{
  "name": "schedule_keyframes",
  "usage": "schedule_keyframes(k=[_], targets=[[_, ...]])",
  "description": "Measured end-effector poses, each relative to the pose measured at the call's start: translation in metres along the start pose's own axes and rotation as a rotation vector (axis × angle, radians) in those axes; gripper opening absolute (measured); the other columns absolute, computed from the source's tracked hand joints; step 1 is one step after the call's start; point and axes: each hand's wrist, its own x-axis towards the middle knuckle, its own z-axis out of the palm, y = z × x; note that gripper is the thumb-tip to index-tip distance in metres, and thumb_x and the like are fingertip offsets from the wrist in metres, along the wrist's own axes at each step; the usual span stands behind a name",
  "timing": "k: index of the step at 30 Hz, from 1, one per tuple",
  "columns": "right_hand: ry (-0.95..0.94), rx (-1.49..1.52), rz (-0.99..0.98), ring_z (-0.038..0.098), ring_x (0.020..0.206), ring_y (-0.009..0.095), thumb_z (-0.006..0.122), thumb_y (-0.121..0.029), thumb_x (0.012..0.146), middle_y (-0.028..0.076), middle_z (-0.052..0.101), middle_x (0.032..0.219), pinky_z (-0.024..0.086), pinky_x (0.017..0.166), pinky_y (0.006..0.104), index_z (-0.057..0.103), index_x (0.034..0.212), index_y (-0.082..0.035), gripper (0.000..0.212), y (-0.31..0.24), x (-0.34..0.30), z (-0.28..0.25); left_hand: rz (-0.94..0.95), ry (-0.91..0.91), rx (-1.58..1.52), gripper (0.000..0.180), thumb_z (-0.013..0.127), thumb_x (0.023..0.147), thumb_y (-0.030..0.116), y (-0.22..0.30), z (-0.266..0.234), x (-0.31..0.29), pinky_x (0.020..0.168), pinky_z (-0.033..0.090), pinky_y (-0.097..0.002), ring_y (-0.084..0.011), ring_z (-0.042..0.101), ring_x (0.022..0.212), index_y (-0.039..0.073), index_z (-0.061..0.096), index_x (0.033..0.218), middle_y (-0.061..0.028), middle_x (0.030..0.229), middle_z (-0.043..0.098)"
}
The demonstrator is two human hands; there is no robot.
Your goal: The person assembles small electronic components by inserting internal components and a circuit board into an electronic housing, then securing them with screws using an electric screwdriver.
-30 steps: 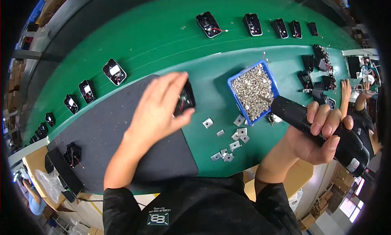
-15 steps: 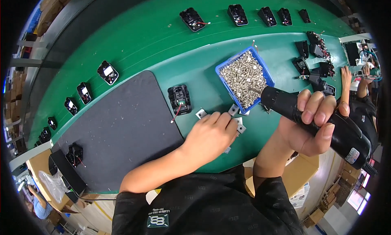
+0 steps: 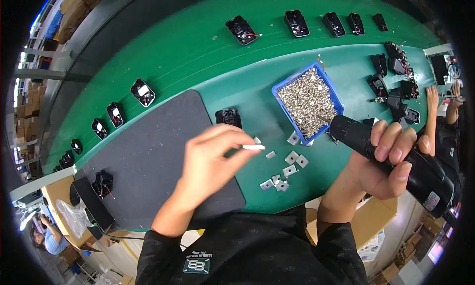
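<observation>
My left hand [image 3: 208, 161] pinches a small silver metal plate [image 3: 254, 147] between thumb and fingers, raised above the bench. Just beyond it lies a black plastic housing [image 3: 228, 117], its near part hidden by the hand. My right hand [image 3: 388, 159] is wrapped round a black power screwdriver [image 3: 358, 135], whose tip points at the near right side of a blue bin [image 3: 332, 85]. Silver screws [image 3: 307, 99] fill this bin. Several more square metal plates with holes [image 3: 291, 158] are scattered on the green bench between my hands.
A dark grey mat [image 3: 148, 156] covers the left of the bench. Beyond runs a green belt [image 3: 198, 52] carrying several black housings [image 3: 242, 30]. More housings with wires [image 3: 396, 87] are heaped at the right, near another person's hand [image 3: 432, 99].
My left hand has lifted away from the scattered plates and moved left, with one plate in its fingers. The right hand still holds the screwdriver by the bin. The whole view has shifted slightly.
</observation>
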Motion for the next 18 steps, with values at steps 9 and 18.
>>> schedule_keyframes(k=[9,18], targets=[[-0.024,0.057,0.056,0.052,0.063,0.012,0.069,-0.02,0.083,-0.002,0.053,0.079,0.043,0.063,0.0301,0.045,0.127,-0.012,0.051,0.013,0.004,0.012,0.035,0.094,0.351,0.018,0.078,0.07,0.007,-0.044,-0.021,0.002,0.082,0.046,-0.0315,-0.0182,0.06,0.092,0.008,0.075,0.087,-0.0052,0.111,0.065],[0.011,0.06,0.093,0.051,0.062,0.012,0.071,-0.02,0.08,-0.002,0.053,0.079,0.043,0.062,0.03,0.045,0.124,-0.013,0.051,0.018,0.003,0.016,-0.086,0.17,0.285,0.015,0.076,0.071,0.01,-0.061,-0.005,0.006,0.09,0.041,-0.0378,-0.0231,0.062,0.095,0.006,0.066,0.082,-0.0057,0.102,0.069]])
